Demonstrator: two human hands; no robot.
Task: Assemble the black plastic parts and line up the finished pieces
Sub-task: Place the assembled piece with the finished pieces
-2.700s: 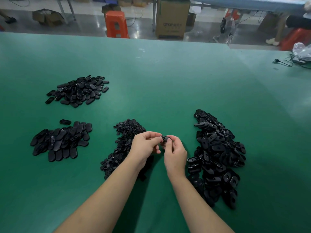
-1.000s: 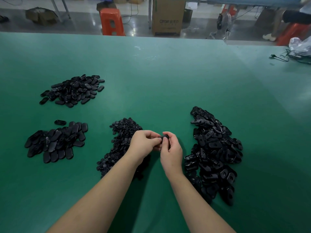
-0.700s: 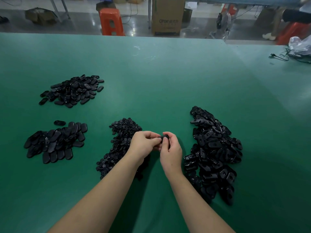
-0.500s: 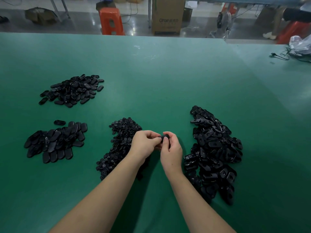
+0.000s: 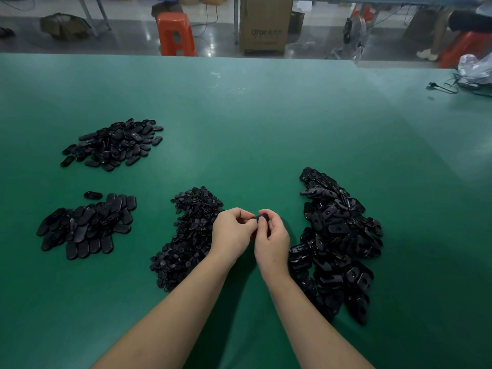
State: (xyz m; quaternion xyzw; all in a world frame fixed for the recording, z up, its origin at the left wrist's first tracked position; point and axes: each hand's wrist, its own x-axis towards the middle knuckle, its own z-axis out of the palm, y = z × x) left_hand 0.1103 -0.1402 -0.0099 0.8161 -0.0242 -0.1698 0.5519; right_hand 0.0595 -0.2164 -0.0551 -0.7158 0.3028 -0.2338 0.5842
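Both my hands meet over the green table (image 5: 266, 123), pinching one small black plastic part (image 5: 261, 217) between their fingertips. My left hand (image 5: 232, 235) curls around it from the left, my right hand (image 5: 271, 238) from the right; most of the part is hidden by fingers. A pile of small black pieces (image 5: 187, 235) lies just left of my hands. A larger pile of black oval shells (image 5: 336, 241) lies to the right. At the left, flat oval pieces lie in a group with partial rows (image 5: 85, 227). Another heap of ovals (image 5: 114, 143) sits farther back left.
A single loose oval (image 5: 92, 195) lies above the left group. Cables (image 5: 452, 87) and a plastic bag (image 5: 476, 66) sit at the far right edge. Beyond the table stand an orange stool (image 5: 175, 34) and a cardboard box (image 5: 265, 25).
My hands have stayed at the same spot between the piles, with only small finger movements on the held part. The piles have not changed.
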